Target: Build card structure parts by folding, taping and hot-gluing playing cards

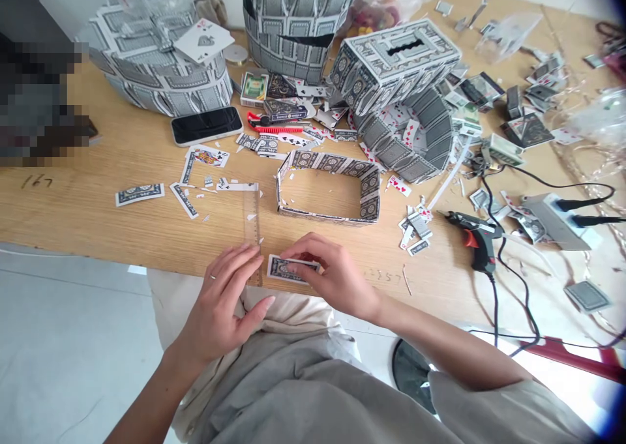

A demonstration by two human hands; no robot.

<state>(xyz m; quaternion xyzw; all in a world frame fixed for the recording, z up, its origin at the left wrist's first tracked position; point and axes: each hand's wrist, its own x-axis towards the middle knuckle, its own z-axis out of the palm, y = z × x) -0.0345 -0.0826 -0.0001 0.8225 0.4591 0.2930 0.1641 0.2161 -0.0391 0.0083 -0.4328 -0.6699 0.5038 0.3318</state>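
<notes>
At the table's front edge my right hand [335, 271] pinches a playing card [280, 268], its dark patterned back facing up. A clear ruler [251, 225] lies just left of the card, pointing away from me. My left hand [222, 304] rests flat across the ruler's near end, fingers stretched and thumb spread. Beyond both hands stands an open rectangular frame made of playing cards [370, 199], with bare tabletop showing inside it. Cut card strips [184, 201] and small scraps are scattered left of the ruler. What lies under my right fingers is partly hidden.
A glue gun [482, 238] with black cables and a power strip [557, 219] lie at the right. Farther back are a phone [206, 126], a red utility knife [276, 129], a slotted card box [398, 62], a card basket [433, 128] and large woven card pieces [166, 72].
</notes>
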